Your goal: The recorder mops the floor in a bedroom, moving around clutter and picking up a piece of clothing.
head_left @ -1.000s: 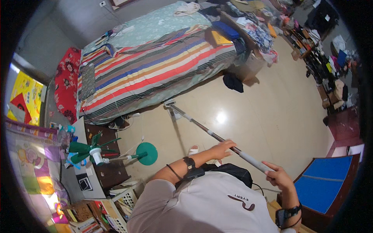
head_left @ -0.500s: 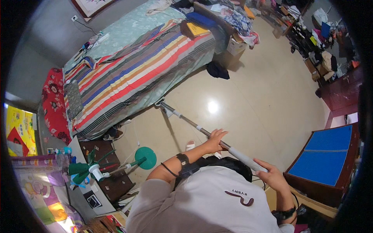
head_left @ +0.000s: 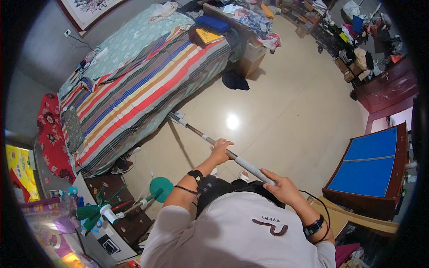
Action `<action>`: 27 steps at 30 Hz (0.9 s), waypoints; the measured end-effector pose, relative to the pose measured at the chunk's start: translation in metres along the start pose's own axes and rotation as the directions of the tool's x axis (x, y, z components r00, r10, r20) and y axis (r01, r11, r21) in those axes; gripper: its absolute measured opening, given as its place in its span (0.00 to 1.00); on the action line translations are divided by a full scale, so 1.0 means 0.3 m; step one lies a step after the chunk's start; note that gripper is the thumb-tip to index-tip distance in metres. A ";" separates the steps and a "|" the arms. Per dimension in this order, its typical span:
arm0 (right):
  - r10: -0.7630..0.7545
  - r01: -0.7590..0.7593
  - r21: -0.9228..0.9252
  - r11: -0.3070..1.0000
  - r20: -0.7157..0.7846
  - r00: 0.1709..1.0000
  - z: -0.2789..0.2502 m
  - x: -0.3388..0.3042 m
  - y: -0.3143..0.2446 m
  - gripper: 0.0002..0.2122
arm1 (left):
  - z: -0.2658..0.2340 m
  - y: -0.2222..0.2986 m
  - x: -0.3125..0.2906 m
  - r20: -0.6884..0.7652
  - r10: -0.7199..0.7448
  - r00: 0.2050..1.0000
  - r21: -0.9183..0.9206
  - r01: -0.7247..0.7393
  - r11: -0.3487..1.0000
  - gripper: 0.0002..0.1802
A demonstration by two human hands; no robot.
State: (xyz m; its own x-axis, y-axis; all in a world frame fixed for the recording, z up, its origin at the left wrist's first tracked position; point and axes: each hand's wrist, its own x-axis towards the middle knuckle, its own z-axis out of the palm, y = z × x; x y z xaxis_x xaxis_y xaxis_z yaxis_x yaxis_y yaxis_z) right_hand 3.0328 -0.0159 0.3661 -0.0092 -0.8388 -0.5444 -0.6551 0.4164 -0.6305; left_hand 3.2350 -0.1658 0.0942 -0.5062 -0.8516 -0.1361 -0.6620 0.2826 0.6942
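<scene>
A white short-sleeved T-shirt (head_left: 243,243) with a dark, curved print (head_left: 279,230) and small lettering on it; black trousers (head_left: 216,188); a white sandal (head_left: 244,174). Each forearm wears a black strap with a dark cable (head_left: 328,212).

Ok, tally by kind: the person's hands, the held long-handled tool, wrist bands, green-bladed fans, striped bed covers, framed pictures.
Hands: 2, left hand and right hand
Long-handled tool: 1
Wrist bands: 2
Green-bladed fan: 1
Striped bed cover: 1
Framed picture: 1
Total: 8
</scene>
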 end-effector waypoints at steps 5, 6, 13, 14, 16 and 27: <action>0.129 -0.129 -0.042 0.991 -0.006 0.992 -0.134 -0.154 -0.069 0.22 | 0.044 0.160 -0.004 0.079 0.233 0.969 -0.227 -0.210 0.951 0.33; 0.175 -0.176 -0.009 0.984 -0.048 0.983 -0.151 -0.186 -0.073 0.22 | 0.022 0.227 -0.011 0.107 0.272 0.956 -0.257 -0.238 0.937 0.32; 0.087 -0.089 0.001 0.996 -0.238 0.967 -0.112 -0.206 -0.060 0.22 | -0.001 0.275 0.034 0.179 0.273 0.945 -0.320 -0.207 0.925 0.27; 0.126 -0.119 0.044 0.992 -0.225 0.966 -0.097 -0.176 -0.072 0.22 | -0.015 0.247 0.047 0.176 0.280 0.944 -0.320 -0.214 0.923 0.27; 0.168 -0.152 0.087 0.985 -0.221 0.961 -0.061 -0.136 -0.093 0.22 | -0.014 0.165 0.078 0.174 0.293 0.940 -0.265 -0.242 0.933 0.27; 0.250 -0.227 0.120 0.966 -0.243 0.937 -0.057 -0.306 -0.130 0.21 | 0.033 0.299 0.013 0.229 0.403 0.886 -0.344 -0.314 0.885 0.25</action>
State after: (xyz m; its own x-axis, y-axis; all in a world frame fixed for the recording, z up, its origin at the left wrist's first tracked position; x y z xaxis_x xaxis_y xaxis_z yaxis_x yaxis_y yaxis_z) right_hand 3.0462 0.0389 0.4501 -0.3562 -0.7670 -0.5337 -0.5404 0.6350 -0.5521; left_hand 3.1682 -0.1395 0.1488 -0.8418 -0.5398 -0.0025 -0.2367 0.3650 0.9004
